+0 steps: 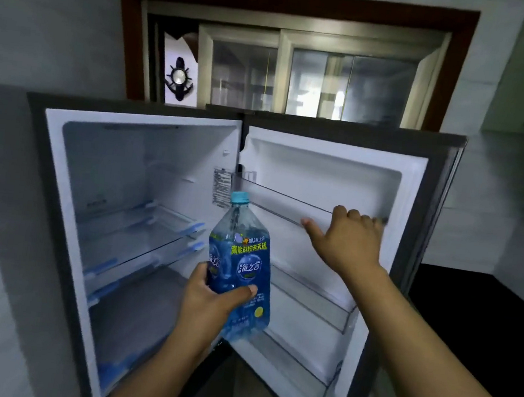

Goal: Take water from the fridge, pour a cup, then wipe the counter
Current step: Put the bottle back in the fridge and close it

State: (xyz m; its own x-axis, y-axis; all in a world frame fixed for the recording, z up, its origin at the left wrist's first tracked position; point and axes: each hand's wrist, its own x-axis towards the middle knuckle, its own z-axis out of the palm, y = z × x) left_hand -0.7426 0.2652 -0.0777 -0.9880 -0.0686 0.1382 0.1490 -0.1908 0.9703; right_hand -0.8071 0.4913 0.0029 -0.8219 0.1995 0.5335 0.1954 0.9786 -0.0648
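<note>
Fridge point(132, 184) is standing open, with glass shelves and blue clips showing inside. Door point(339, 161) is hanging wide to the right. Water bottle point(241, 261) is being held upright in front of the hinge gap: clear plastic, blue label, white and yellow print. Left hand point(211, 299) is clamping round its lower label, thumb in front. Right hand point(347, 236) is hooking its fingers over the top door rack point(286, 201), thumb out. Cap point(240, 197) is showing light blue, on the neck.

Grey walls point(45, 30), brown-framed sliding window point(318, 81) behind.
</note>
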